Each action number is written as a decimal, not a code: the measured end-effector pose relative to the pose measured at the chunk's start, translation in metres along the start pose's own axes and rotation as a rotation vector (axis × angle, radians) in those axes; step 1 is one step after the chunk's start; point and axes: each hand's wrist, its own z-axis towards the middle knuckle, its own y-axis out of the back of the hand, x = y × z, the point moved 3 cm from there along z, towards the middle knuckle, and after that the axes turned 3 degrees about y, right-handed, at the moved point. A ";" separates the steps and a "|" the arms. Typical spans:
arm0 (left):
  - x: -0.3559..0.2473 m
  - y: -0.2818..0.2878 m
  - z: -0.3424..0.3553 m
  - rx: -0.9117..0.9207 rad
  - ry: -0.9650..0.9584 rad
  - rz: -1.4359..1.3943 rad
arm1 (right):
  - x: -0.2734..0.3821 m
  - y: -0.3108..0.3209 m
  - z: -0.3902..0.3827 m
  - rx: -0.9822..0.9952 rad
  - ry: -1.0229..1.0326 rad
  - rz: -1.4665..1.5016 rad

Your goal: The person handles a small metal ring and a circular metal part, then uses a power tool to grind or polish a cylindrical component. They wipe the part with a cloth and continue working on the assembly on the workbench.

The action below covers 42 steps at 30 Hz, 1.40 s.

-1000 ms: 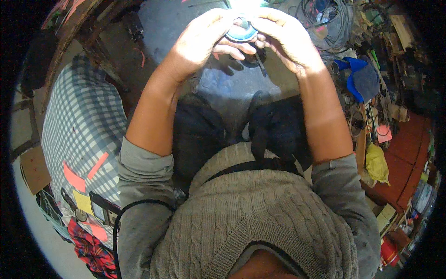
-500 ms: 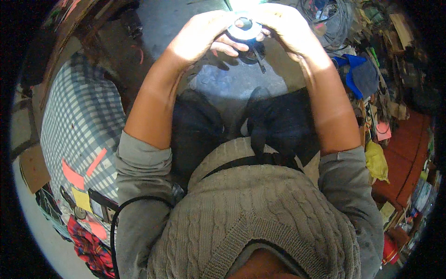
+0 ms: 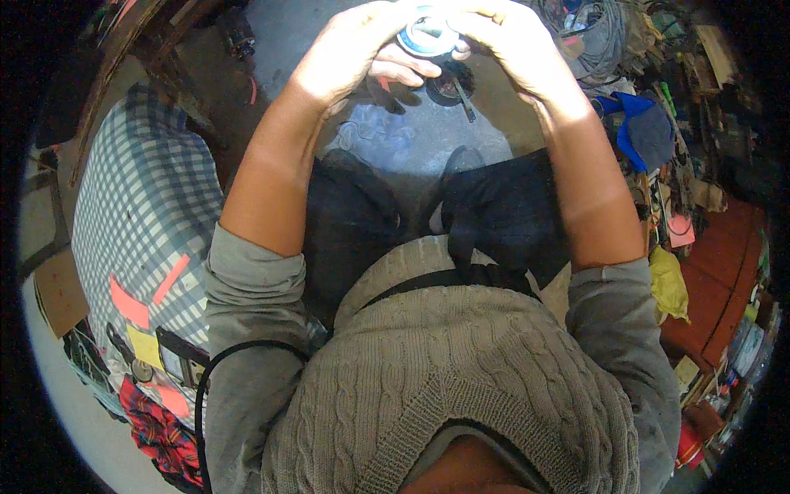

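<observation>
Up at the top of the view, in bright light, my left hand (image 3: 354,49) and my right hand (image 3: 514,49) both grip a small white and blue ring-shaped object (image 3: 428,45), perhaps a roll or a round fitting, between their fingers. Some fingers of my left hand curl below it. Below and slightly behind the ring, on the floor, sits a dark round object (image 3: 448,92) with a thin bar (image 3: 467,105) sticking out of it; what it holds is too small to tell.
My legs (image 3: 502,206) are below. At left are a checked cloth (image 3: 136,189) with pink strips and a wooden frame (image 3: 132,53). At right are coiled cable (image 3: 597,53), a blue and grey object (image 3: 638,132), a yellow bag (image 3: 668,284), a reddish board (image 3: 716,272) and heaped scraps.
Both hands and forearms have moved slightly up in the picture with the ring, which is angled differently, and more of the dark round object below it shows.
</observation>
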 end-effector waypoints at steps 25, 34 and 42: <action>-0.022 0.004 -0.013 0.006 -0.143 0.075 | -0.039 0.034 0.034 -0.080 0.194 -0.033; -0.006 0.056 -0.004 -0.355 -0.291 0.021 | -0.284 -0.025 -0.005 0.171 -0.290 -1.105; 0.032 0.073 0.014 -0.446 -0.040 -0.092 | -0.415 -0.024 -0.055 0.501 -0.420 -1.133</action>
